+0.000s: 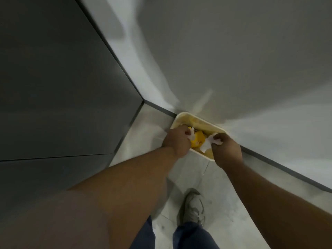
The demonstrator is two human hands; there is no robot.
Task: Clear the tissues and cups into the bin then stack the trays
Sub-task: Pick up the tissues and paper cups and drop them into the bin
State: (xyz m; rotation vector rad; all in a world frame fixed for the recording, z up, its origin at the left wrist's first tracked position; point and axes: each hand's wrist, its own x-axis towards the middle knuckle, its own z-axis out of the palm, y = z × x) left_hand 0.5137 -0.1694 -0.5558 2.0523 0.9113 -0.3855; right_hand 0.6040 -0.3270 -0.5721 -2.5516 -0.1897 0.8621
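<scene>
Above floor [218,178]: cream tray [198,119], yellow cup [197,139], white tissues [206,143]; left hand [177,141], right hand [227,150] fingers grip rim.

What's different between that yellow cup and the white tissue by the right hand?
The cup is yellow and solid-looking; the tissue is white and crumpled. The cup lies between the two hands, while the tissue is pinched by the right hand. Both are inside the cream container, within its rim; the left hand grips another tissue.

Indoor corner: grey walls [233,51], tiled floor [221,186].
</scene>
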